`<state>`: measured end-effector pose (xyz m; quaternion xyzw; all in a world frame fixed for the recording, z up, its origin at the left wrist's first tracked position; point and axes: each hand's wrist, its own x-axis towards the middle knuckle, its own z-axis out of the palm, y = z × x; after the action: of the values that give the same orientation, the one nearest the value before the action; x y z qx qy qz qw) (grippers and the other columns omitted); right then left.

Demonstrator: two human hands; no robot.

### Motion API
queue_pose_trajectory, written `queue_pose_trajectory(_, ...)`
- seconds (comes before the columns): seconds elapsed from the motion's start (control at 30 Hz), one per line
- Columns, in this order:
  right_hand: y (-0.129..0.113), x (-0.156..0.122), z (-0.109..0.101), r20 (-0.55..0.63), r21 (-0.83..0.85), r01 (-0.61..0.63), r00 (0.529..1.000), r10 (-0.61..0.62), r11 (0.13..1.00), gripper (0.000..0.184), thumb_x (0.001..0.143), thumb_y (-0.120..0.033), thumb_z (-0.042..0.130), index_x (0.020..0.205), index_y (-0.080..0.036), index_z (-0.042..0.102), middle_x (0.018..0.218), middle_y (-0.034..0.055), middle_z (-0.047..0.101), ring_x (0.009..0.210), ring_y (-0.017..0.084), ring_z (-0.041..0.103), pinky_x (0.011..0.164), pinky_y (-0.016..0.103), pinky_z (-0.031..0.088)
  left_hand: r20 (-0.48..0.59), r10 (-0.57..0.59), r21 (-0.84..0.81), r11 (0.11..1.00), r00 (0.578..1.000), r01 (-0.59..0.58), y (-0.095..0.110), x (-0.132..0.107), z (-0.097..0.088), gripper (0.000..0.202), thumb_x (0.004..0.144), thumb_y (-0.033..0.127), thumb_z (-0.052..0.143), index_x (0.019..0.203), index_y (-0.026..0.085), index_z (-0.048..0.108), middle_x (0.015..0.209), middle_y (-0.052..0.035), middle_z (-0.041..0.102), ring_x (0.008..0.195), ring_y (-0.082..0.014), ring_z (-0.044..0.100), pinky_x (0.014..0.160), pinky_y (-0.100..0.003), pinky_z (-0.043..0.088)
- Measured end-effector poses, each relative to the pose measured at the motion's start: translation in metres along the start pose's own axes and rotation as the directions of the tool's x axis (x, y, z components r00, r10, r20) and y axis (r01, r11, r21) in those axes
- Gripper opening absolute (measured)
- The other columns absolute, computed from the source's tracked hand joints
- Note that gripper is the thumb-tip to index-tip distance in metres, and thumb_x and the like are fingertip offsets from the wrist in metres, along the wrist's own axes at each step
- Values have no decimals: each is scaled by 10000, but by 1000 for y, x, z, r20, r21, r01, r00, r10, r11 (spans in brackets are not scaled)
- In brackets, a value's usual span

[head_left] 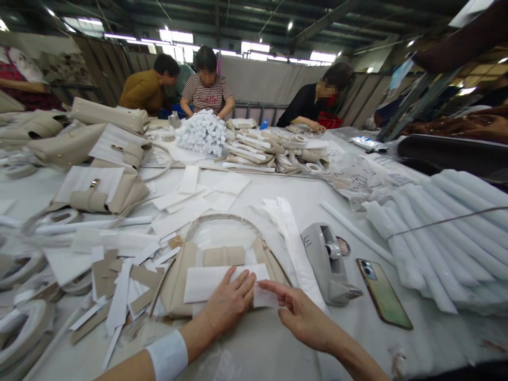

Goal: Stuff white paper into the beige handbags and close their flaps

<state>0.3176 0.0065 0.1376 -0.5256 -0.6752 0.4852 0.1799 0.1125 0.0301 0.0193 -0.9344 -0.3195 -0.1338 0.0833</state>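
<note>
A beige handbag [186, 264] with a curved handle lies flat on the table in front of me. A white sheet of wrapping paper [206, 280] covers its front. My left hand [228, 304] rests flat on that paper, fingers stretched out. My right hand [301, 315] is beside it, its index finger and thumb touching the paper's right edge. A white wristband sits on my left forearm.
A grey tape dispenser [329, 264] and a phone [383, 291] lie to the right, with rolled white paper tubes [436, 233] beyond. Paper strips and card scraps [119, 286] litter the left. More wrapped bags [95, 190] sit further left. Three people work at the far side.
</note>
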Motion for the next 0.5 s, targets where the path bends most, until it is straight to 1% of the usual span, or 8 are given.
queue_pose_trajectory(0.07,4,13,-3,-42,-95,43,998,-47,995,498,726,-152,470,1199,-198,621,1007,49,702,846,190,628,816,328,487,-12,-4,-16,1000,1000,4,0,1,-1,305,975,301,397,1225,192,534,1346,-56,523,1263,-230,423,1068,-489,238)
queue_pose_trajectory(0.17,8,34,-4,-71,-218,127,987,-145,968,354,804,-159,438,1044,-222,690,871,32,718,804,184,651,765,295,490,-27,-6,-42,999,1000,5,0,3,-3,269,974,284,402,1172,189,558,1315,-61,541,1258,-235,424,1070,-495,237)
queue_pose_trajectory(0.27,10,55,-1,-150,-488,162,952,-265,857,282,848,-178,448,928,-223,715,743,40,663,712,172,611,693,277,465,-26,-15,-84,996,1000,12,0,4,-3,211,966,275,423,1052,194,597,1215,-56,595,1240,-245,434,1075,-507,235)
queue_pose_trajectory(0.3,12,62,1,-185,-554,162,932,-311,817,263,853,-187,459,882,-220,718,753,50,641,729,176,596,694,281,458,-20,-20,-96,995,1000,18,0,4,-3,195,962,273,432,1012,197,604,1169,-51,614,1231,-247,439,1075,-509,236)
queue_pose_trajectory(0.33,16,69,3,-218,-579,168,911,-350,798,253,858,-194,466,847,-218,718,790,61,628,767,183,588,710,287,457,-14,-24,-105,994,1000,22,0,5,-3,185,959,270,439,978,198,608,1123,-43,628,1222,-247,445,1076,-509,237)
queue_pose_trajectory(0.37,21,75,6,-249,-561,185,892,-378,807,247,858,-194,469,826,-218,713,841,68,624,812,187,585,733,291,459,-9,-27,-108,994,1000,26,0,5,-2,181,958,268,443,958,198,610,1085,-37,637,1213,-248,451,1076,-508,237)
queue_pose_trajectory(0.43,34,88,13,-295,-444,237,872,-391,864,237,850,-175,469,827,-218,700,924,66,636,878,184,591,784,294,463,-5,-33,-104,994,999,32,0,6,-2,188,961,268,436,962,197,610,1058,-36,643,1204,-247,457,1073,-503,239)
queue_pose_trajectory(0.5,48,98,21,-301,-325,256,885,-356,910,232,848,-161,460,853,-214,686,905,46,661,853,169,607,788,288,466,-6,-31,-96,995,1000,30,-1,7,-2,206,966,279,424,1008,191,605,1091,-47,636,1203,-245,460,1072,-486,246)
